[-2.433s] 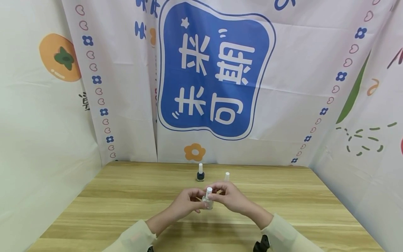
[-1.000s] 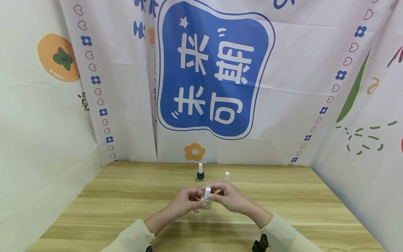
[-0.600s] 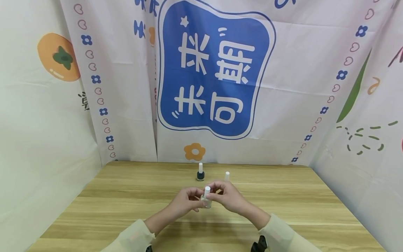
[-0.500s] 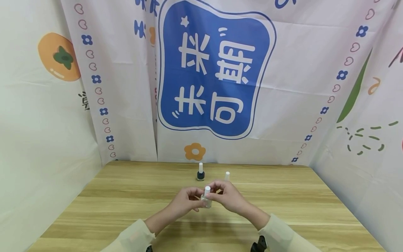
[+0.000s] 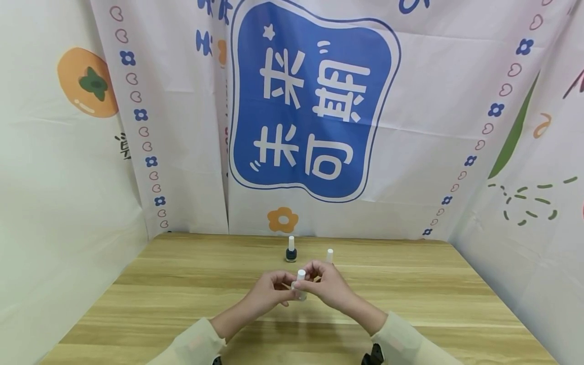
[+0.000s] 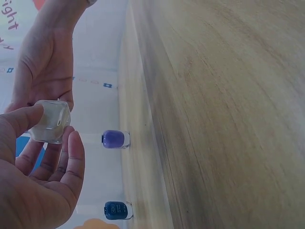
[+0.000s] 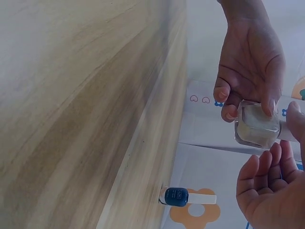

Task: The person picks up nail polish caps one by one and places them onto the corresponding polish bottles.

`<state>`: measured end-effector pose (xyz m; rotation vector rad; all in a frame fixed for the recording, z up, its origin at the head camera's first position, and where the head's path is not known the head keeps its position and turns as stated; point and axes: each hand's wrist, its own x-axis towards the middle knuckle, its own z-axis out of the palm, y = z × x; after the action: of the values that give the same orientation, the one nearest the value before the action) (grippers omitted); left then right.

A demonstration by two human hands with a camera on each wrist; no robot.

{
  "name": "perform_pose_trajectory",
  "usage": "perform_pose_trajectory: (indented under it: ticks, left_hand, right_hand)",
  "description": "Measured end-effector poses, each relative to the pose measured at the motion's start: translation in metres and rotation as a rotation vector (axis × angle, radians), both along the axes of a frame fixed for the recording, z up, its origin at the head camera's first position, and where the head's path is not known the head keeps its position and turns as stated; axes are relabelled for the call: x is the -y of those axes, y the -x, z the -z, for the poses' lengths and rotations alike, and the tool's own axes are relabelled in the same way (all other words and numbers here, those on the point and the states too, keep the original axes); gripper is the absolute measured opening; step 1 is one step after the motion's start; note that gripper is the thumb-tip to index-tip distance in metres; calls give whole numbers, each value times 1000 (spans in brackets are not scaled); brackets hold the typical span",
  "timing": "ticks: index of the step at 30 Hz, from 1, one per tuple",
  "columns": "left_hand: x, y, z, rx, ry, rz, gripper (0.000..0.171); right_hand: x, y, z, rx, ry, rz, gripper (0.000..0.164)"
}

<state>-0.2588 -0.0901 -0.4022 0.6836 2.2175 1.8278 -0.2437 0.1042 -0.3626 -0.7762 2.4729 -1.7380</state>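
A small nail polish bottle [image 5: 301, 291] with pale contents and a white cap [image 5: 301, 274] is held upright between both hands above the table. My left hand [image 5: 268, 294] grips the glass body, its thumb pressed on the near face, as the right wrist view shows the bottle [image 7: 257, 125] closely. From the other side, my right hand [image 5: 329, 286] pinches the white cap, thumb in front. In the left wrist view the right thumb and fingers lie behind the bottle [image 6: 50, 121], and the cap is hidden there.
Toward the table's back edge stands a dark blue-green nail polish bottle [image 5: 291, 254] with a white cap. Right of it is a purple bottle [image 6: 114, 139], mostly hidden behind my right hand in the head view. A printed cloth [image 5: 410, 177] hangs behind the wooden table [image 5: 182, 284].
My right hand's thumb has shifted left across the cap and the hand has turned slightly. The left hand keeps its grip on the bottle. The standing bottles have not moved.
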Motion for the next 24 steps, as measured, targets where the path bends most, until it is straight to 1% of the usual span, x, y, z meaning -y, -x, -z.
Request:
perform_pose_trajectory:
  ticks: [6,11,13,15,20,22,24]
  left_hand:
    - [0,1,1,0,4,-2,25]
    - [1,1,0,7,2,-3,26]
    - [2,1,-1,14,7,-9,26]
    - [3,1,-1,18,15,-11,27]
    - [4,1,-3,21,28,-5,28]
    - [3,1,-3,21,30,1,28]
    - [3,1,-2,17,30,7,29]
  right_hand:
    - [0,1,1,9,-11,2,17]
    - [-7,18,15,4,-40,-7,22]
    - [-12,26,20,-1,-54,-31,25]
    - [-15,30,19,-20,-65,-79,26]
    - [-21,34,16,-88,-92,-213,30]
    - [-22,35,16,-102,-98,-245,30]
    - [-21,35,16,-106,-106,-260,28]
